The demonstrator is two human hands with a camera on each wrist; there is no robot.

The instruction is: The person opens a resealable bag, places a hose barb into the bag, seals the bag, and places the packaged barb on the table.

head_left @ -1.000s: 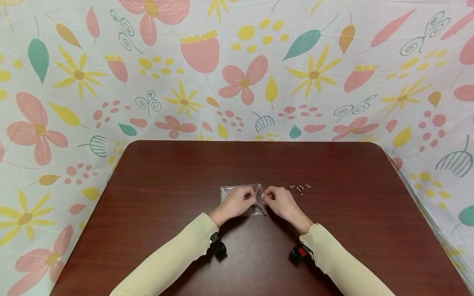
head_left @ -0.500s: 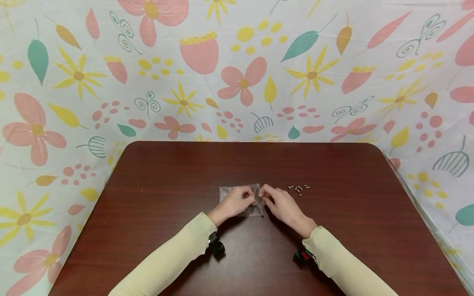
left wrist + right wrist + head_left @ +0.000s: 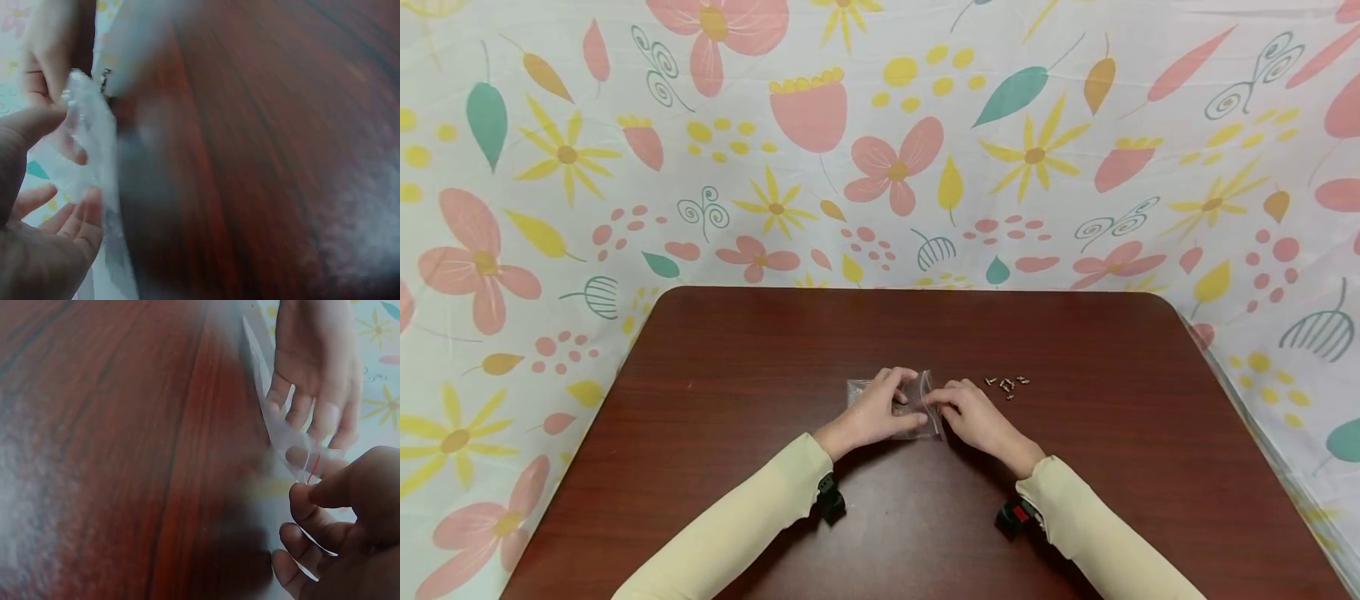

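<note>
Your left hand is lying spread over the clear bag, your right hand pinching its edge; you're apparently working its mouth, probably needing a left grip next.

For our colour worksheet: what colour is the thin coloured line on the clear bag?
The line is red, clearest in right wrist view.

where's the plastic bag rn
In the head view, the bag is beneath the left hand, its right end at the right hand, left of the metal pieces.
</note>
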